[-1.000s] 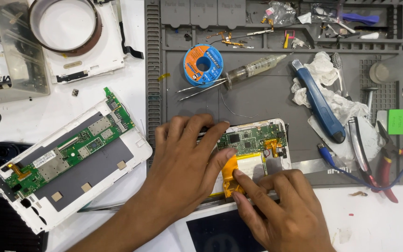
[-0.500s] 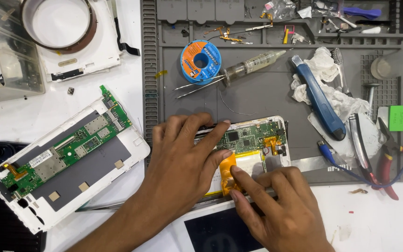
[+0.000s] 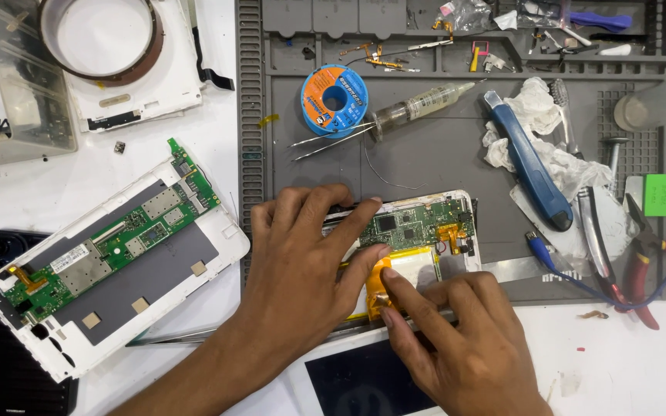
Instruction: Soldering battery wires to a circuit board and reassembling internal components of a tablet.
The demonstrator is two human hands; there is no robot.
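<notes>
Opened white tablet (image 3: 425,231) lies on the grey repair mat (image 3: 441,154) near its front edge, green circuit board (image 3: 414,223) exposed along the top, battery under orange tape (image 3: 379,281) below it. Left hand (image 3: 310,262) rests flat across the tablet's left half, fingers spread, fingertips on the upper frame, thumb beside the tape. Right hand (image 3: 456,339) comes from below, fingers bunched, index tip and thumb pinching the edge of the orange tape. A dark-screened panel (image 3: 356,381) sits under the right wrist on the white worktop (image 3: 641,362). On the mat behind: blue solder-wick spool (image 3: 334,98), tweezers (image 3: 329,141), syringe (image 3: 418,104), blue-handled knife (image 3: 529,166) over crumpled tissue (image 3: 541,115), red-handled pliers (image 3: 649,270). Well to the left, a second opened white tablet (image 3: 109,258) lies tilted with its board showing; a tape roll (image 3: 98,35) sits at top left
</notes>
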